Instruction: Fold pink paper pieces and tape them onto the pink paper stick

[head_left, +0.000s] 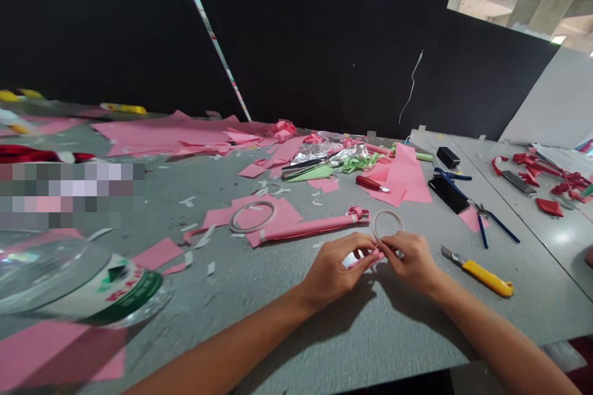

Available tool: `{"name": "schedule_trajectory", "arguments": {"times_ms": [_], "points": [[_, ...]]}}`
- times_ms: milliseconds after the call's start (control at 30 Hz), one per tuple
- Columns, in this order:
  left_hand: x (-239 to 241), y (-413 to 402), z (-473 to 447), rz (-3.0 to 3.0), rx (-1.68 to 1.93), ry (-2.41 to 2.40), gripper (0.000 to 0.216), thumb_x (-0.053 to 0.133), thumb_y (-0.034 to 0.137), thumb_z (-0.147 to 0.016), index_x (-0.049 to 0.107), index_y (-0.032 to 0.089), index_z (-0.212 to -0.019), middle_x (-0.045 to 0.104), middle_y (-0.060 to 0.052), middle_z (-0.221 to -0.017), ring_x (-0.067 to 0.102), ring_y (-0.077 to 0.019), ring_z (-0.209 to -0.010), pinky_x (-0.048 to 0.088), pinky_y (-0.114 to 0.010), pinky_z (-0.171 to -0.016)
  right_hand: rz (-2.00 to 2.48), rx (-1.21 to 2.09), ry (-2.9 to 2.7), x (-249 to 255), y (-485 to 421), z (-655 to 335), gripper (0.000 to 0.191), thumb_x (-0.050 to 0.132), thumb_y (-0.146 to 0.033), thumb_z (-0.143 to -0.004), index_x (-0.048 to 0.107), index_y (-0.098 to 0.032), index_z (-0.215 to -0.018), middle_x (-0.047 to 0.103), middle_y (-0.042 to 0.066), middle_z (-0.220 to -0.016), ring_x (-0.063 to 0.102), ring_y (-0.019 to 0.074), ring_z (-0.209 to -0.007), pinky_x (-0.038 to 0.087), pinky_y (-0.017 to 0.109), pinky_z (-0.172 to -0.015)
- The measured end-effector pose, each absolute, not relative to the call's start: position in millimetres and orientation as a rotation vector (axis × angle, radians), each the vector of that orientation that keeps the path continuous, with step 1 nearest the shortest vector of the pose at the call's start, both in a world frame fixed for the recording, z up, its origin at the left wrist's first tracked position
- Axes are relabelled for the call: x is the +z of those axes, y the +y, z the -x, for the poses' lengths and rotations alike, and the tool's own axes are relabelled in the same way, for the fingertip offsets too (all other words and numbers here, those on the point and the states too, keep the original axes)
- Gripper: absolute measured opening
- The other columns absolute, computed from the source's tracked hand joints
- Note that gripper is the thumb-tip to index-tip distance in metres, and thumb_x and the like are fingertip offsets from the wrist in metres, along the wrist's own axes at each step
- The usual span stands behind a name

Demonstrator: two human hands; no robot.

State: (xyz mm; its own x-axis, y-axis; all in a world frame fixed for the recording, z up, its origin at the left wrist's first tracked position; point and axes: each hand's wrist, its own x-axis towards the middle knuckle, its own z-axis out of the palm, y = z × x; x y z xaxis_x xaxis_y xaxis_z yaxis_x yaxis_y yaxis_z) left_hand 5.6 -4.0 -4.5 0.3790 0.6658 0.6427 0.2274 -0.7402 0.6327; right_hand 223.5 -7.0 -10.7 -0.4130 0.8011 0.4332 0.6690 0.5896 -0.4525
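My left hand is closed in a pinch on a small piece of pink paper, most of it hidden by the fingers. Close beside it, my right hand pinches the lower edge of a thin white ring that looks like a narrow roll of tape. The fingertips of both hands nearly meet. Just beyond them lies a rolled pink paper tube with a looped end. Farther left, a larger pale ring rests on pink paper.
A yellow utility knife lies right of my hands, with pliers and a black phone behind. Pink sheets, foil and a red-handled tool fill the back. A plastic bottle lies at left. Black panels stand behind the table.
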Motion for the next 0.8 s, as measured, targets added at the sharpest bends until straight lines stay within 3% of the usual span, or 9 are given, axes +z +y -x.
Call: {"name": "schedule_trajectory", "arguments": {"times_ms": [167,300,600,800], "points": [[-7.5,-2.4,-6.7,-1.949,1.265,0.920,0.015,0.079,0.031,-0.094,0.069,0.020,-0.098,0.077,-0.001,-0.086,0.072,-0.0173,-0.073,0.057,-0.028,-0.066,1.126,0.160,-2.305,-8.2,-10.5,-221.0,0.032,0.052,-0.027,-0.111,0.074,-0.019,-0.090,0.071,0.006,-0.074,0.060,0.0176,-0.067,0.035,0.030,-0.066],[-9.1,4.4,-8.9,-1.717,1.230,0.932,0.020,0.080,0.033,-0.091,0.067,0.021,-0.100,0.076,-0.002,-0.088,0.074,-0.0186,-0.078,0.058,-0.029,-0.069,1.115,0.064,-2.322,-6.2,-12.9,-218.6,0.033,0.049,-0.025,-0.111,0.071,-0.019,-0.088,0.069,0.006,-0.073,0.059,0.0176,-0.066,0.034,0.030,-0.065],[-3.3,8.1,-16.1,-1.234,1.285,0.950,0.024,0.089,0.028,-0.072,0.070,0.018,-0.083,0.070,0.001,-0.076,0.068,-0.0152,-0.072,0.055,-0.026,-0.070,0.996,-0.113,-2.175,-2.2,-17.1,-207.4,0.031,0.048,-0.017,-0.110,0.068,-0.019,-0.086,0.069,0.004,-0.071,0.060,0.0174,-0.064,0.038,0.031,-0.064],[4.4,39.0,12.6,-1.038,1.498,1.114,0.032,0.093,0.031,-0.060,0.076,0.019,-0.083,0.077,-0.001,-0.081,0.071,-0.0178,-0.077,0.058,-0.029,-0.077,1.176,-0.044,-1.940,-5.6,-2.2,-234.4,0.028,0.053,-0.025,-0.110,0.077,-0.019,-0.098,0.075,0.006,-0.077,0.067,0.0200,-0.069,0.045,0.032,-0.070]]}}
